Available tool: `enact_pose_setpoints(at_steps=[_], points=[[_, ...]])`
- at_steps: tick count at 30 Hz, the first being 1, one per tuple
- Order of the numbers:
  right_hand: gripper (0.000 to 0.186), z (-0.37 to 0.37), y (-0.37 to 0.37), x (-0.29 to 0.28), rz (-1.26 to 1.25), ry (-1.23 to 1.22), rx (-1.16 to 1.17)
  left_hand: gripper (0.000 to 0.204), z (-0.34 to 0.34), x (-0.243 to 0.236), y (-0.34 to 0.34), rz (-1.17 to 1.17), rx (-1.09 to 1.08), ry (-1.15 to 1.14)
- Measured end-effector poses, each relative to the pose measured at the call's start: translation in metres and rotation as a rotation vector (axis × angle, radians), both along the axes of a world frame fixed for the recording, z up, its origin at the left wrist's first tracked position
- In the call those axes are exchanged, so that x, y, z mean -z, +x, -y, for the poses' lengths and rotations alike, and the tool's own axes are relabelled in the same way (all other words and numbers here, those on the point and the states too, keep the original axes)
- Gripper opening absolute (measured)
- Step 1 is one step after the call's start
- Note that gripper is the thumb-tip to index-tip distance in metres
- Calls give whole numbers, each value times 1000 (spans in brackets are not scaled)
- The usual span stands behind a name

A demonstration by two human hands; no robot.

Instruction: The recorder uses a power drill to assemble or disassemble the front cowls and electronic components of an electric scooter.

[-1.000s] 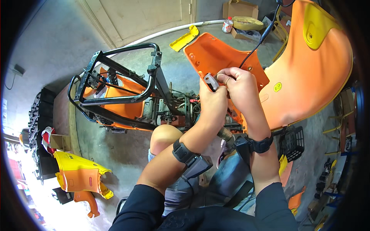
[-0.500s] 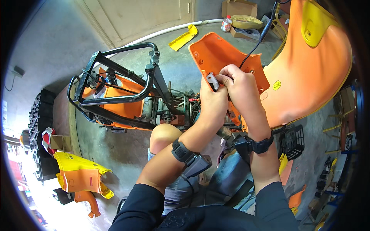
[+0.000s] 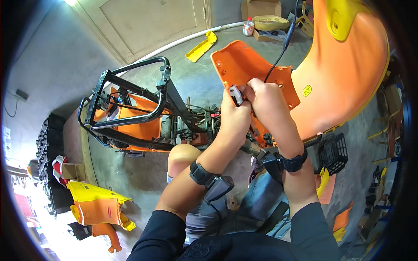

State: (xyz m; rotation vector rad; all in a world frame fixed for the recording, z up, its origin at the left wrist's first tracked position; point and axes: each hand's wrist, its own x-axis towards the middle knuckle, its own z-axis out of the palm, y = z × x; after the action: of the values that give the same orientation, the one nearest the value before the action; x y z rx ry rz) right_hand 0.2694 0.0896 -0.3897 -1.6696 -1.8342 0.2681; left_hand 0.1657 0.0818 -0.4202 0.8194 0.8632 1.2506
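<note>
- Both hands are up together over the middle of the scene, knuckles nearly touching, right in front of a flat orange panel (image 3: 244,65).
- The left hand (image 3: 233,115) is closed around a small white-and-grey connector (image 3: 235,94), pinched at the fingertips, with its top poking out above them.
- The right hand (image 3: 269,99) is curled tight just to the right, fingers pressed against the same connector (whether it grips the plug itself or the wire behind it, I cannot tell).
- A thin black cable (image 3: 278,56) runs from the hands up and away to the far side, crossing the panel.
- To the right, a big curved orange body shell (image 3: 344,82) with a yellow cap (image 3: 344,15) looms beside the hands.
- To the left, a black tube frame (image 3: 130,104) stands on the concrete floor (image 3: 187,74), orange parts showing inside it.
- Near left: a yellow and orange cover (image 3: 93,204) lies well apart from the work.
- Far side: a yellow strip (image 3: 201,46) on the floor, with a cardboard box (image 3: 260,8) beyond it.
- Each wrist wears a black strap (image 3: 292,163).
</note>
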Motion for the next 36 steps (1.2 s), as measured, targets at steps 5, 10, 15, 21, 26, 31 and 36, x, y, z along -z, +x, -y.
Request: enact_pose_setpoints(at_steps=[5, 10, 15, 21, 26, 31, 36], points=[[34, 0, 1, 2, 43, -11, 27, 49, -1, 1, 1, 9, 2, -17], [31, 1, 5, 0, 10, -35, 7, 40, 0, 0, 1, -47, 24, 14], [23, 0, 3, 7, 46, -33, 52, 36, -4, 5, 1, 3, 46, -36], [13, -4, 5, 15, 4, -22, -14, 43, -10, 13, 0, 67, 64, -81], [10, 2, 5, 10, 41, -12, -71, 42, -10, 9, -3, 82, 123, -115], [13, 8, 3, 1, -14, -24, -108, 39, -5, 1, -2, 104, 73, -122], [12, 9, 7, 1, 0, -67, -128, 39, -2, -1, -5, 73, 79, -98]])
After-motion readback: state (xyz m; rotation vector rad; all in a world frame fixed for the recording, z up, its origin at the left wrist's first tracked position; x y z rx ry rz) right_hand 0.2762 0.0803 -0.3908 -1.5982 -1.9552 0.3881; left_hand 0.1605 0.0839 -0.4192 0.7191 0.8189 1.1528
